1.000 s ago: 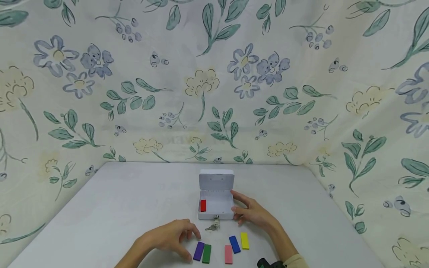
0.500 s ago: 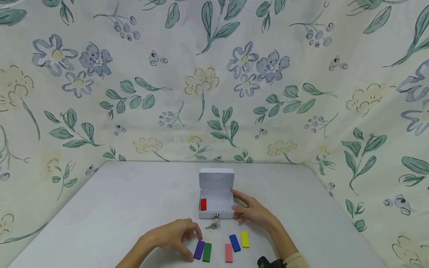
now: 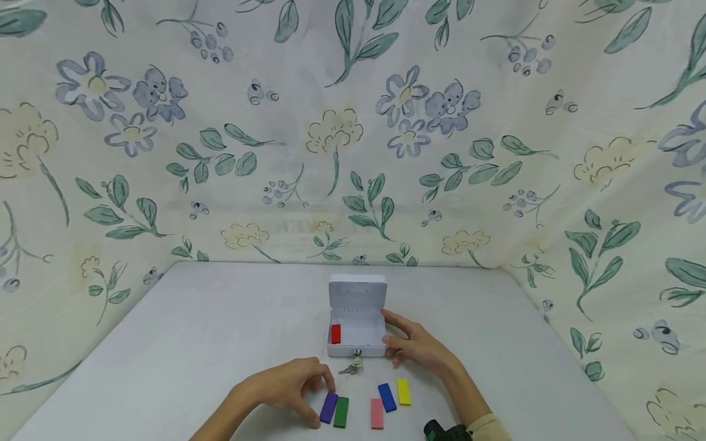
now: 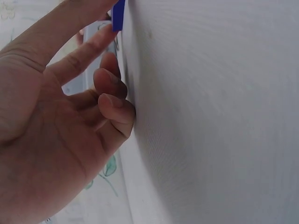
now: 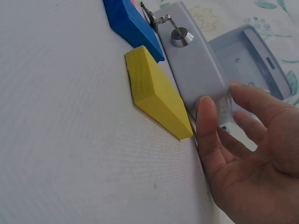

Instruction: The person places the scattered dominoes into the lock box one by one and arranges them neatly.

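A small white lock box (image 3: 356, 351) stands with its lid (image 3: 357, 293) raised. One red block (image 3: 336, 334) lies inside at the left, and keys (image 3: 352, 369) hang from the front lock. My left hand (image 3: 289, 389) has thumb and index finger at opposite ends of a purple block (image 3: 328, 408), pinching it; in the left wrist view the purple block (image 4: 118, 16) shows between these fingertips, the other fingers loosely bent. A green block (image 3: 341, 412) lies right beside it. My right hand (image 3: 419, 349) rests against the box's right side, thumb near the front corner, fingers extended.
Pink (image 3: 377, 414), blue (image 3: 387, 397) and yellow blocks (image 3: 404, 392) lie in front of the box, right of the green one. A black device (image 3: 444, 430) is at my right forearm. Floral cloth (image 3: 353, 153) hangs behind the white table (image 3: 220, 318).
My left index finger has come in closer against the purple block, which has turned slightly. My right hand stays at the box. The head view has tilted a little.
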### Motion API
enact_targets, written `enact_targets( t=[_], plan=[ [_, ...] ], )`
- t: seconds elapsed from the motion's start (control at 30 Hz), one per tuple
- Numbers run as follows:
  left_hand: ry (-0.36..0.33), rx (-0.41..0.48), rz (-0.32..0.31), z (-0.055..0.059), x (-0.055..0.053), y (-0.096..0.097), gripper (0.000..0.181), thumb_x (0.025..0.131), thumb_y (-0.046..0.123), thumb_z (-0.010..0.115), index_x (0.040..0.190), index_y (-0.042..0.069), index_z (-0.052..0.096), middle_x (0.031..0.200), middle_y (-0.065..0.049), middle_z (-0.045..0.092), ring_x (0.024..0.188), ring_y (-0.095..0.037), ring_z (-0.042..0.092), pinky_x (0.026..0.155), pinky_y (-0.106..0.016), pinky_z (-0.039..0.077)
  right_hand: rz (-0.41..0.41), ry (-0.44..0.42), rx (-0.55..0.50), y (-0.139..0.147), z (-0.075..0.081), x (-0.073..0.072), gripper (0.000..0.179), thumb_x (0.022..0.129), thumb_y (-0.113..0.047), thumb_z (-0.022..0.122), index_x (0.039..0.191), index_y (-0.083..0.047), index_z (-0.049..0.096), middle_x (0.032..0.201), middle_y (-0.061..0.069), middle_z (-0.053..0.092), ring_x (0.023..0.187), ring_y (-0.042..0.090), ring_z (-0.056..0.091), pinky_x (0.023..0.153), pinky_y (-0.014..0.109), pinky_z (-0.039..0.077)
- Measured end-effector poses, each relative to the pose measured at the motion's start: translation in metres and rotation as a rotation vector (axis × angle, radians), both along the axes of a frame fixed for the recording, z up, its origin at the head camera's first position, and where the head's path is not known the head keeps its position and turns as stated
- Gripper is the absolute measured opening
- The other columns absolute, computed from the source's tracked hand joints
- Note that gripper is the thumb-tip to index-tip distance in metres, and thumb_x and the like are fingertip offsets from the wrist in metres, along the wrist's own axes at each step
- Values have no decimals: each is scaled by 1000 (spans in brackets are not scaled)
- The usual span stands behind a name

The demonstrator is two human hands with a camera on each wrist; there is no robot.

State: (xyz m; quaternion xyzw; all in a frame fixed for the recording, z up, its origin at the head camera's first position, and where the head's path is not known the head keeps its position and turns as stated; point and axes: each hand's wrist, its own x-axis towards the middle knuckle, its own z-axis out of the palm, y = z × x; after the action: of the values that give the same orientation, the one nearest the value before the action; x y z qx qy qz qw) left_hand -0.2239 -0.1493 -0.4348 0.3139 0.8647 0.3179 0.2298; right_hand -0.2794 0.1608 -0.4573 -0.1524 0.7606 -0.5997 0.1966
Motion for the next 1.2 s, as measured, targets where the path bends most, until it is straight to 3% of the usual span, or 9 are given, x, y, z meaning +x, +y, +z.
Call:
enact_targets(
  t=[1.2],
  plan=[
    [27,-3,-3,-1,-1,1,39,70,27,86,104,27,66,87,8,53,77,-1,46,68,-18,41,3,-8,-12,2,-1,-1,69,96,-19,63,155,-14,28,159,18,27,83,19,62,71,28,55]
  ],
)
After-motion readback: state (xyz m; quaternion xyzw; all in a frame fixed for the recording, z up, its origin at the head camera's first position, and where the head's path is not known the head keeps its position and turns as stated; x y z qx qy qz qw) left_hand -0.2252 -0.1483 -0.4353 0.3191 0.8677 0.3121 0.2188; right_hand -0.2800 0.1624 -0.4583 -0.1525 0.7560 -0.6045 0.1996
